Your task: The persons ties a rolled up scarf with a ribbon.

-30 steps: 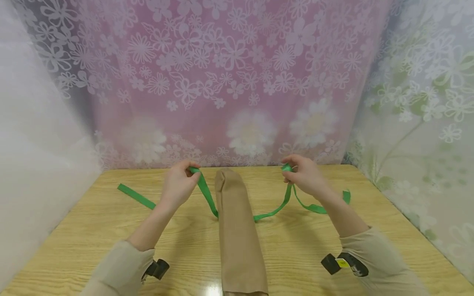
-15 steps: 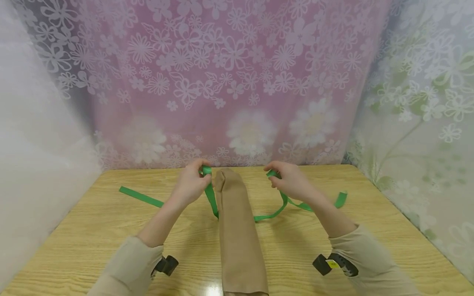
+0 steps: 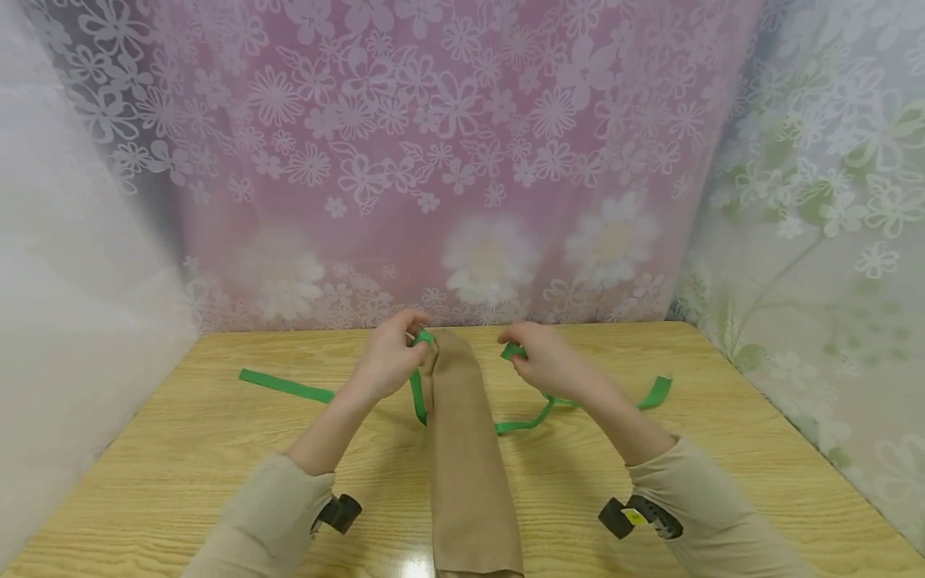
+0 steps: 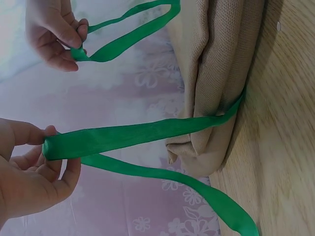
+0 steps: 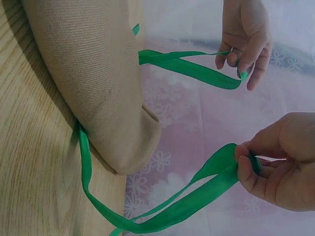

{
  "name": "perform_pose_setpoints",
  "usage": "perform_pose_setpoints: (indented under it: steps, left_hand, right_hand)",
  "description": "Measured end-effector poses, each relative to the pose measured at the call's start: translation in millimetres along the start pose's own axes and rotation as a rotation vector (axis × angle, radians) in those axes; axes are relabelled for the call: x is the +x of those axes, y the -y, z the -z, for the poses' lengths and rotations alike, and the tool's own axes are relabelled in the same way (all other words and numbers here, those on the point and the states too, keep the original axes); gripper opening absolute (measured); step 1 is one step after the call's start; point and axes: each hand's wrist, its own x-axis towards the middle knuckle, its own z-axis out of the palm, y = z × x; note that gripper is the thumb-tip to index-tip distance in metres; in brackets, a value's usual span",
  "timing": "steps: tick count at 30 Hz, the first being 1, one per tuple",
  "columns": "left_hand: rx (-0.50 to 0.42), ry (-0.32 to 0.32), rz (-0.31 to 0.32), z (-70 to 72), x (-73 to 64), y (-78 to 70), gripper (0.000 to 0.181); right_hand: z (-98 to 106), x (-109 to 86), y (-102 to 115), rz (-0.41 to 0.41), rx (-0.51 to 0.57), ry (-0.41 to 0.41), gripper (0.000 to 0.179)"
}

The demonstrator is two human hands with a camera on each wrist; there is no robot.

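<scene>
A long tan roll of folded cloth [image 3: 470,474] lies lengthwise on the table, and a green ribbon [image 4: 138,135] passes beneath it. To the left of the roll's far end, my left hand [image 3: 390,353] pinches the ribbon above the table between thumb and fingers. My right hand [image 3: 552,361] pinches the ribbon's other side, right of the roll. From each hand the ribbon runs down to the roll, and a loose tail trails outward. The right wrist view shows the ribbon doubled into a loop at the right fingertips [image 5: 241,150]. The stretch under the roll is hidden.
The wooden table [image 3: 181,474] carries both loose ribbon tails, one at left and one at right. A pink flowered curtain [image 3: 448,160] hangs behind its far edge, with pale sheets on both sides. Black wrist cameras [image 3: 340,514] sit on both sleeves.
Both hands have moved inward toward the roll, each carrying its side of the ribbon. The loose tails have shifted slightly inward too, while the cloth roll has stayed in place.
</scene>
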Motion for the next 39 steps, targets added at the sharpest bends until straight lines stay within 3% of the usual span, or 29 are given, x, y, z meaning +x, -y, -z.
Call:
perform_pose_setpoints:
  steps: [6,14,21,27,39]
  left_hand:
    - [0.039,-0.025,-0.007,-4.8,2.0,-1.7,0.034]
    - [0.106,-0.025,-0.04,-10.6,4.9,-4.4,0.031]
    - [0.117,-0.018,-0.08,-11.5,6.3,-7.1,0.028]
    - [0.096,-0.005,-0.105,-12.5,8.2,-6.3,0.026]
    - [0.086,-0.023,-0.191,-18.7,7.4,-9.3,0.023]
  right_hand:
    - [-4.9,2.8,3.3,0.011,-0.01,-0.021,0.021]
    - [-13.9,5.8,6.8,0.015,0.097,-0.006,0.018]
    - [-21.1,7.2,9.6,0.015,0.261,0.048,0.02]
    - [-28.2,8.9,11.4,-0.01,0.441,0.044,0.022]
    - [-40.8,14.6,10.2,-0.076,0.751,0.077,0.055]
